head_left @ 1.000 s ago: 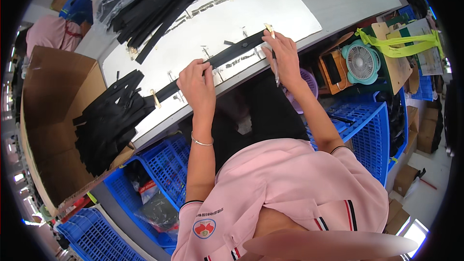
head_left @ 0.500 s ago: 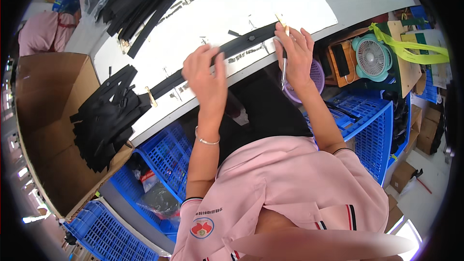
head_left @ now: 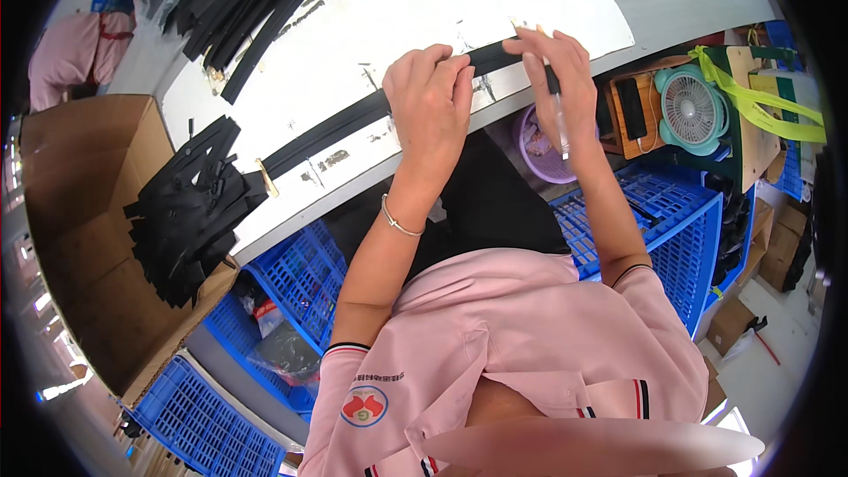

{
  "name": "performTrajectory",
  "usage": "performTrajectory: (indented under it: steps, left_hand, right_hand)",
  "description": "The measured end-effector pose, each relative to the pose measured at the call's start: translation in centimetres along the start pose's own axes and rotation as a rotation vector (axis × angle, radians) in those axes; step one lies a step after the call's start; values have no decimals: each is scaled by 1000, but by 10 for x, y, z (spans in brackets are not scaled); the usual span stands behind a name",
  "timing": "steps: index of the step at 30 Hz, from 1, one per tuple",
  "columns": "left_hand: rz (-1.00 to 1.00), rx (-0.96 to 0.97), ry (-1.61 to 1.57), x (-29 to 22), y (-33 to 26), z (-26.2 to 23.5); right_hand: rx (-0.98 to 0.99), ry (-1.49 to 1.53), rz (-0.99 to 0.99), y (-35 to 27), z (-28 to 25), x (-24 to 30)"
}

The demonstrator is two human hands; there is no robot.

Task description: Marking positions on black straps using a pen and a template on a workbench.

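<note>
A long black fabric strip (head_left: 331, 131) lies along the near edge of the white board (head_left: 291, 62), which carries dark pencil-like marks. Bent over the strip, my left hand (head_left: 428, 106) has its thumb and fingers pinched together at its right part. My right hand (head_left: 565, 84) holds a pen (head_left: 557, 115) with a black upper part and a clear, silver-tipped lower part, slanting down across the palm. Its fingertips rest by the strip's right end. A small tan piece (head_left: 268, 178) sits at the strip's left end; what lies under my left fingers is hidden.
A pile of black strips (head_left: 190, 212) hangs at the left over a cardboard box (head_left: 75, 212). More strips (head_left: 252, 0) lie at the back beside clear plastic. Blue crates (head_left: 671, 221) stand below, with a purple basket (head_left: 548, 168), a fan (head_left: 693, 110) and a phone (head_left: 631, 108) at right.
My left hand has slid right along the strip, closer to my right hand, and its fingers have closed. The round spot seen on the strip earlier is now covered. My right hand has shifted slightly right.
</note>
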State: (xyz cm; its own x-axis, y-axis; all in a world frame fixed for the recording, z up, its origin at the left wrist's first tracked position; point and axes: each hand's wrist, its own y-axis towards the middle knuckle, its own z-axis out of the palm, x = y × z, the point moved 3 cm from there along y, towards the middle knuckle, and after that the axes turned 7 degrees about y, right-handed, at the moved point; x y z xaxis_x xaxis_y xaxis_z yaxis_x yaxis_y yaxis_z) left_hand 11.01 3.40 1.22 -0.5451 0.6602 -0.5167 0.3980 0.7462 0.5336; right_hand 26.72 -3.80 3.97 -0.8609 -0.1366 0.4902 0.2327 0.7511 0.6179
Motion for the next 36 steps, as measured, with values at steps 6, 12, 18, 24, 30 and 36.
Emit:
performTrajectory:
  steps: [6, 12, 18, 24, 30, 36]
  left_hand:
    - [16, -1, 17, -2, 1, 0]
    - [14, -1, 5, -1, 1, 1]
    - [3, 8, 2, 1, 0, 1]
    - [-19, 11, 32, 2, 1, 1]
    - [3, -18, 4, 2, -2, 2]
    - [6, -21, 11, -1, -2, 4]
  right_hand:
    - [192, 716, 489, 24, 26, -17]
    - [225, 678, 382, 17, 44, -27]
    - [280, 605, 325, 13, 50, -32]
    - [201, 611, 262, 14, 52, -29]
    - [341, 676, 331, 14, 40, -24]
    - [346, 629, 282, 13, 39, -29]
